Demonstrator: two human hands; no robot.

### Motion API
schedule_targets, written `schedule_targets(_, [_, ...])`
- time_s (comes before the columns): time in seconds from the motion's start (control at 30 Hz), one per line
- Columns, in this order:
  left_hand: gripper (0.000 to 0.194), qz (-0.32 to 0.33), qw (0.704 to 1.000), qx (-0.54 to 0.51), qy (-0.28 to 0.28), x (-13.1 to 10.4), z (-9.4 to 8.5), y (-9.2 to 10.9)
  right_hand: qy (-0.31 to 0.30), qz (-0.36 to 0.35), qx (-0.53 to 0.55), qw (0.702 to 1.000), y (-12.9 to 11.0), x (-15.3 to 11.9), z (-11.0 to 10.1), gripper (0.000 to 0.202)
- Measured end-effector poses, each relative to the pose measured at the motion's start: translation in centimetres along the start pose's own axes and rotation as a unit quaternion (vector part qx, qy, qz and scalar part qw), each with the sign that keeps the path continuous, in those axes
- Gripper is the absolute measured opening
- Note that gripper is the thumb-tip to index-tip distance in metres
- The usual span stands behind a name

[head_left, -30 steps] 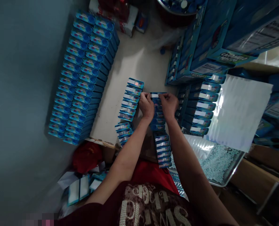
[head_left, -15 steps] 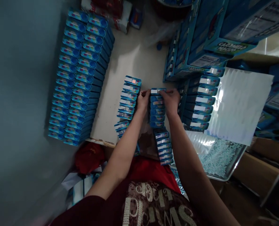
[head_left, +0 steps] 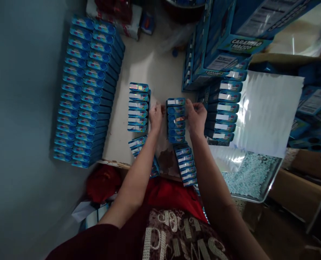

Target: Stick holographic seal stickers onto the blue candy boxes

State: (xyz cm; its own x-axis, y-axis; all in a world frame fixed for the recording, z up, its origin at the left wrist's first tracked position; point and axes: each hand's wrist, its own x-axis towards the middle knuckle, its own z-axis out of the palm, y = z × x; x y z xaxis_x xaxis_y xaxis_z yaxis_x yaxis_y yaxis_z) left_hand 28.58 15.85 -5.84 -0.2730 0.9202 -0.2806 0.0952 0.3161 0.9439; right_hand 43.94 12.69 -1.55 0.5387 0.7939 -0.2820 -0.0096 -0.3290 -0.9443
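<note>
My left hand (head_left: 156,116) is between two rows of small blue boxes, its fingers curled together; anything in them is too small to make out. To its left stands a row of blue boxes with white stickers (head_left: 138,105). My right hand (head_left: 196,117) is at the right end of the middle row of blue boxes (head_left: 176,124), its thumb near the top box and apart from the fingers. That top box carries a white sticker (head_left: 173,102); the boxes below it show plain blue ends, one with an orange patch.
Two tall columns of blue boxes (head_left: 79,97) line the left wall. Stickered boxes (head_left: 186,164) lie near the table's front edge. Right are larger blue cartons (head_left: 244,43), another stickered row (head_left: 225,107), a white sheet (head_left: 268,115) and a metal tray (head_left: 268,191) holding pale bits.
My right hand has come off the top box's white sticker and shifted slightly right of it. My left hand has moved away from that box, leftward. The view has shifted a little.
</note>
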Motion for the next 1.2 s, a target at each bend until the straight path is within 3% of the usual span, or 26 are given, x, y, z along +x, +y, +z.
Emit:
schedule_targets(0.13, [0.048, -0.056, 0.992, -0.079, -0.078, -5.7, -1.0, 1.1, -0.009, -0.003, 0.007, 1.0, -0.3, -0.6, -0.2, 0.051])
schedule_targets(0.27, [0.044, -0.065, 0.989, -0.099, -0.086, -7.7, -1.2, 2.3, -0.036, 0.003, 0.021, 0.999, -0.3, -0.9, -0.4, 0.047])
schedule_targets(0.47, [0.029, -0.05, 0.996, -0.07, -0.034, -6.2, -1.2, 2.9, -0.069, 0.048, 0.056, 0.995, 0.7, -1.2, -0.8, 0.05])
schedule_targets(0.67, [0.023, -0.019, 0.999, -0.026, -0.009, -3.7, -1.3, 2.3, -0.03, -0.006, 0.015, 0.999, 1.0, -0.5, 0.8, 0.038])
schedule_targets(0.87, [0.024, -0.041, 0.999, -0.001, -0.005, -1.8, -1.4, 1.6, -0.003, -0.016, -0.055, 0.998, 1.6, 0.4, 2.8, 0.035])
schedule_targets(1.07, [0.021, -0.039, 0.999, -0.002, -0.012, -1.1, -1.3, 0.6, 0.009, -0.027, -0.085, 0.996, 1.8, 0.6, 3.3, 0.029])
schedule_targets(1.2, [0.021, -0.075, 0.997, 0.007, -0.005, -0.8, -1.1, 0.8, -0.001, -0.022, -0.111, 0.994, 1.3, 0.6, 3.4, 0.037])
